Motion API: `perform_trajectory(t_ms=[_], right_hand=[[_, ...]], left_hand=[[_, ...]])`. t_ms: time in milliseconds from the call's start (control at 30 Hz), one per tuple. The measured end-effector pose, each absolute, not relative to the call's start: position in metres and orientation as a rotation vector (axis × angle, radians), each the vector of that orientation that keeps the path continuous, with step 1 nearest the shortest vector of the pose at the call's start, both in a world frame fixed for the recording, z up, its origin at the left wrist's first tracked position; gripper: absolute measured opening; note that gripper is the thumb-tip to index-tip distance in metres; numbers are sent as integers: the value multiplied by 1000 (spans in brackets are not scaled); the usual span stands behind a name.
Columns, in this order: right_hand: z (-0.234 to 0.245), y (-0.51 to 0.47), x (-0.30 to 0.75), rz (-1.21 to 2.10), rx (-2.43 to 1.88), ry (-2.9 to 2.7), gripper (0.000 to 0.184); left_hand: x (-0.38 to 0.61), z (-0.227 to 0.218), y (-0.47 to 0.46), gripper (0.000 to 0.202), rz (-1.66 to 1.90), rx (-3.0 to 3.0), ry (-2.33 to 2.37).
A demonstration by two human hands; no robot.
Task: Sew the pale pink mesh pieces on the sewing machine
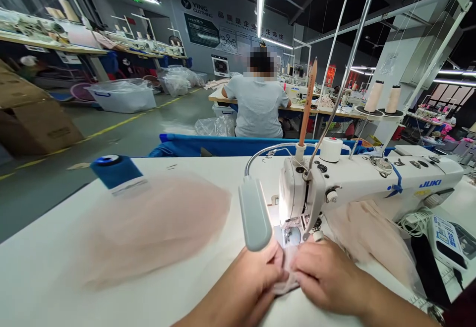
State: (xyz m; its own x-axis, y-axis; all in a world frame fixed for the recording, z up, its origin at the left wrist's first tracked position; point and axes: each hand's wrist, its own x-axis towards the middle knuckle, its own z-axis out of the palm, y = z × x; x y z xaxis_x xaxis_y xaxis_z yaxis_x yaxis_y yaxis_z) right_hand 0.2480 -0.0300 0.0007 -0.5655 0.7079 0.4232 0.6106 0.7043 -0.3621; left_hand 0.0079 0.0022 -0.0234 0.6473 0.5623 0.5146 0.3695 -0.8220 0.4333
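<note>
A white sewing machine (372,173) stands on the table, its needle area lit. Just in front of the presser foot, my left hand (262,267) and my right hand (323,272) pinch a piece of thin, pale pink fabric (289,280) from either side. The fabric lies flat at the needle plate, and the fingertips are partly hidden behind the knuckles. A grey lamp head (255,215) on a bendy neck hangs over my left hand. More sheer pink fabric (167,228) is spread on the table to the left, and another bunch (372,237) lies under the machine arm.
A blue thread cone (118,173) stands at the back left of the table (33,277). A control box (448,242) and a coiled cable (415,222) sit at right. A pencil (308,101) rises from the machine head. Ahead, a person (259,103) sits facing away.
</note>
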Motion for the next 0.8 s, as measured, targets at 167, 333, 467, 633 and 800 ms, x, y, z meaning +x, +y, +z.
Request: perform_trajectory(t_ms=[167,333,467,633,800], right_hand=[[4,-34,254,36,-1049,-2553,20],[6,-32,252,-22,-1087,-2594,21],[1,-27,252,-48,-1106,-2581,20],[-5,-23,253,-49,-1138,-2538,18],[-7,-25,253,-43,-1125,-2560,22]], left_hand=[[3,-26,-10,30,1040,2749,635],[7,-16,-6,31,1036,2820,682],[11,-29,1,42,1236,2811,704],[13,-23,7,43,1260,2800,686],[13,-26,8,46,1257,2846,677]])
